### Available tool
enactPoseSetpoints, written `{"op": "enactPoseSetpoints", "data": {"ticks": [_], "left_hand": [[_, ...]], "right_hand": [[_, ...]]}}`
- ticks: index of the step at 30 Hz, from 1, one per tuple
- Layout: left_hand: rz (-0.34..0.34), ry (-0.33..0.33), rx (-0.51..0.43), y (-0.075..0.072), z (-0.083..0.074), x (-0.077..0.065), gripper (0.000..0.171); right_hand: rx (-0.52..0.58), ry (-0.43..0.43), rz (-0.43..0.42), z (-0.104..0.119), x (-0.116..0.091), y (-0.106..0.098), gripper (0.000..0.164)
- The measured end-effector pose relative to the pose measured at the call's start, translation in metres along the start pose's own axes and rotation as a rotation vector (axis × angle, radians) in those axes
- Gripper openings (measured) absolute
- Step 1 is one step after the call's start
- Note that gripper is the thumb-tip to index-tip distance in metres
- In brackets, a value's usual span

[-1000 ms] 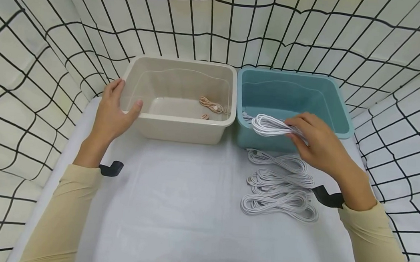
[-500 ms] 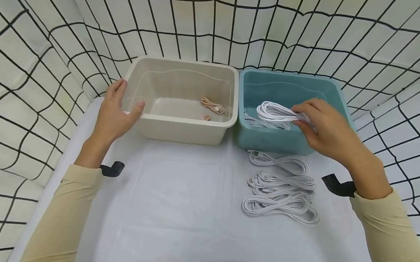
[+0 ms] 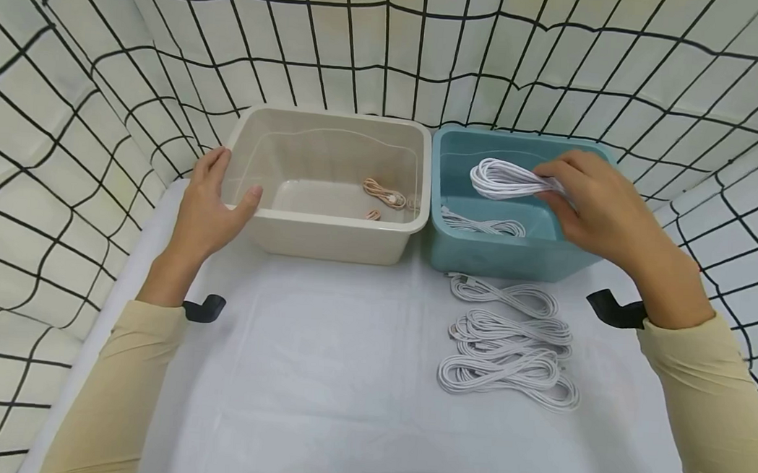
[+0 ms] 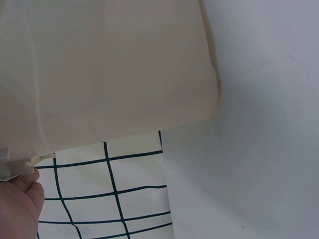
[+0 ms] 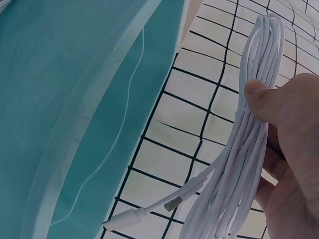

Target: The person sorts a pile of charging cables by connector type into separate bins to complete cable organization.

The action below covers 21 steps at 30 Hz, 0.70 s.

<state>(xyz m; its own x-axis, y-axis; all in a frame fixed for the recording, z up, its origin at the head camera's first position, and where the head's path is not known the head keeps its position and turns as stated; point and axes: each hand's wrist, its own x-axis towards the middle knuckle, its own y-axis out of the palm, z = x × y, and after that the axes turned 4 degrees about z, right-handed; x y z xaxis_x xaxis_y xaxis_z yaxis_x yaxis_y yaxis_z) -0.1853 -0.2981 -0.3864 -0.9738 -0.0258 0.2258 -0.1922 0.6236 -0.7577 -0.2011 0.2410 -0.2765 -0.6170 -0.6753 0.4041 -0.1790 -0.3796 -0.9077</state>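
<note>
My right hand (image 3: 605, 203) pinches a coiled white USB cable (image 3: 503, 179) between thumb and fingers, over the teal bin (image 3: 502, 255). In the right wrist view the cable's (image 5: 249, 134) loops hang lengthwise, and its two connector ends stick out to the side. Another white cable bundle (image 3: 484, 223) lies inside the teal bin near its front wall. At the front left corner of the beige bin (image 3: 327, 237), my left hand (image 3: 208, 204) rests on the rim, thumb spread from its extended fingers. Two small tan cables (image 3: 384, 193) lie on the beige bin's floor.
Several coiled white cables (image 3: 509, 338) lie in a column on the white-covered table (image 3: 318, 377), in front of the teal bin. Both bins stand side by side against a black wire grid (image 3: 383, 67), which also rises at the left and right.
My right hand has lifted the coiled cable up and back, from the teal bin's front rim to over its interior, uncovering the bundle inside. My left hand stays at the beige bin.
</note>
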Motion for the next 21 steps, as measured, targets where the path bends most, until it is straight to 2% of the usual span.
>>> {"op": "enactPoseSetpoints", "data": {"ticks": [5,13,21], "left_hand": [[-0.005,0.002,0.003,0.000,-0.001,0.000,0.085],[-0.004,-0.002,-0.006,-0.001,-0.003,-0.001,0.085],[-0.006,-0.005,0.000,0.000,-0.001,-0.002,0.084]], "right_hand": [[0.008,0.020,0.022,-0.007,0.005,0.003,0.028],[0.022,0.126,0.139,-0.017,0.022,0.002,0.029],[-0.052,0.164,0.177,-0.026,0.037,0.007,0.035]]}}
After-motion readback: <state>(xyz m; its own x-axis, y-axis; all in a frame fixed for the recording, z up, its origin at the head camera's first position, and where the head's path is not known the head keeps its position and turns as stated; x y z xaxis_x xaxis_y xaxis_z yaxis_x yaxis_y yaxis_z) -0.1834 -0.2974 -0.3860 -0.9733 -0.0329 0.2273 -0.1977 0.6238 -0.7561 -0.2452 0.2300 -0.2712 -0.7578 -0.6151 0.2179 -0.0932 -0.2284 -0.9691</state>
